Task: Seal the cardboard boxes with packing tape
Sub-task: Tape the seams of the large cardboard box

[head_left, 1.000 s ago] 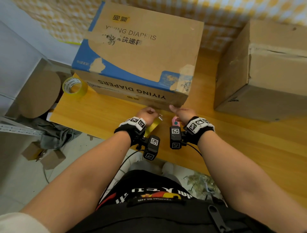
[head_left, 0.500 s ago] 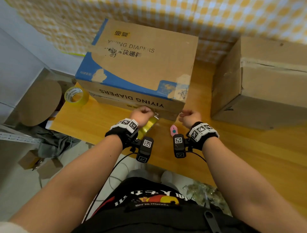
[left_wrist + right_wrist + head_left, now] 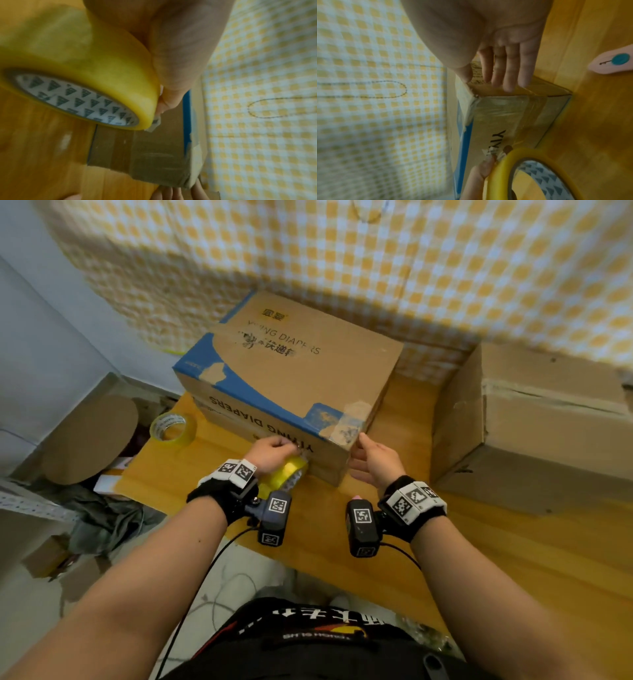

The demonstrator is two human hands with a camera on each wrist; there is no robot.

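A tan and blue diaper box [image 3: 291, 378] sits on the wooden table [image 3: 513, 559]. My left hand [image 3: 291, 446] grips a yellow roll of packing tape [image 3: 282, 475] against the box's front face, pinching the tape's loose end near the roll [image 3: 77, 67]. Clear tape runs across that front face to the box's right corner [image 3: 505, 115]. My right hand [image 3: 358, 453] is open. Its straight fingers [image 3: 505, 67] lie flat on the box's right side, with the thumb at the top corner.
A plain cardboard box [image 3: 531, 433] stands at the right. A second tape roll [image 3: 173, 428] lies at the table's left end. A pink cutter [image 3: 611, 63] rests on the table by my right wrist. Checkered cloth [image 3: 342, 268] hangs behind. Clutter covers the floor at the left.
My right hand has uncurled and moved from the front face round to the box's right corner. My left hand has stayed at the front face with the roll. My head has tilted up.
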